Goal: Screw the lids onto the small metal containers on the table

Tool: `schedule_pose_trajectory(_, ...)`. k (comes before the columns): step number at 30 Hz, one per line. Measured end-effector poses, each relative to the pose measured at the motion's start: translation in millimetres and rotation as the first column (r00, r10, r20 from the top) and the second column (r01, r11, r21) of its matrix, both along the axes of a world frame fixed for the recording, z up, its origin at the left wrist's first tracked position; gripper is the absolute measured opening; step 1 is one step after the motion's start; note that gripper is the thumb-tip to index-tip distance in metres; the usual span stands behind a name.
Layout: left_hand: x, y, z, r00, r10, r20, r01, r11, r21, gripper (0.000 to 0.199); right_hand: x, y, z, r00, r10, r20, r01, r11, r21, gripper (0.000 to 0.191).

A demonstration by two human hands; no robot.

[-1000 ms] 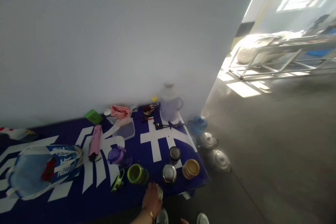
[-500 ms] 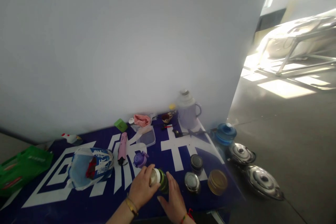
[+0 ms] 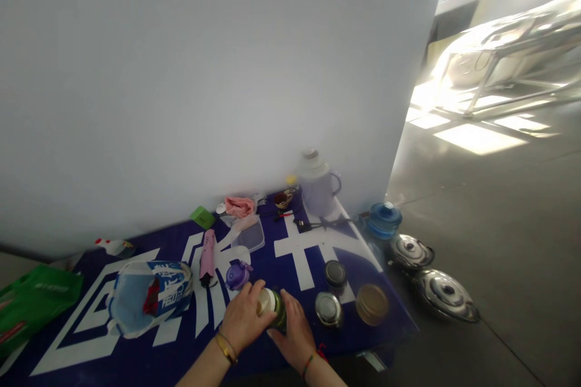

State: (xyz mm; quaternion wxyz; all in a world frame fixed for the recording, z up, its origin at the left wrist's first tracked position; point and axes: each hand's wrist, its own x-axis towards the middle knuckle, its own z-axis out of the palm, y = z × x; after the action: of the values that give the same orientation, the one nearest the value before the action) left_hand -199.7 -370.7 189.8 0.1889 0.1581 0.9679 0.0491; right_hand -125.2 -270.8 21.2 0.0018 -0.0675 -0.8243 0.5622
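Head view: I saw both hands wrapped on 1 green-banded jar w/ pale lid (image 3: 271, 304) at the blue cloth's (image 3: 136, 351) front edge; left hand (image 3: 242, 317) covered lid, right hand (image 3: 295, 335) hid its base. 3 round tins (image 3: 336, 272) beside, 2 steel pot lids (image 3: 445, 296) on floor.

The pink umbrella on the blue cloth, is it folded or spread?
Folded. The umbrella lies flat as a slim closed roll on the cloth, beside the purple bottle.

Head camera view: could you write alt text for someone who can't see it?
Two hands, the left hand and right hand, grip a green bottle on a blue-and-white mat. Round tins, a purple bottle and a pale jug stand nearby.
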Motion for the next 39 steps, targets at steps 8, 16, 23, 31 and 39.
schedule_pose_trajectory(8, 12, 18, 50.0, 0.996, -0.05, 0.075, 0.024, 0.949, 0.315, 0.061, 37, -4, -1.3, 0.997, 0.009, 0.078, -0.01, 1.0, 0.005, 0.089)
schedule_pose_trajectory(16, 30, 152, 36.5, 0.932, -0.347, 0.102, 0.266, 0.849, 0.457, 0.067, 144, 103, -47.0, 0.834, -0.504, -0.224, 0.537, 0.834, 0.123, 0.021)
schedule_pose_trajectory(23, 36, 218, -32.2, 0.892, -0.438, 0.109, 0.421, 0.895, 0.15, 0.066, 96, 181, -39.5, 0.851, -0.476, -0.222, 0.523, 0.808, 0.271, 0.072)
schedule_pose_trajectory(31, 41, 222, -38.4, 0.897, -0.428, 0.107, 0.434, 0.9, -0.032, 0.057, 64, 172, -32.0, 0.926, -0.377, -0.034, 0.377, 0.911, 0.167, 0.064)
schedule_pose_trajectory(39, 36, 212, -30.9, 0.791, -0.604, 0.099, 0.61, 0.791, -0.055, 0.058, 63, 176, -15.4, 0.949, -0.316, -0.006, 0.314, 0.94, 0.137, 0.063)
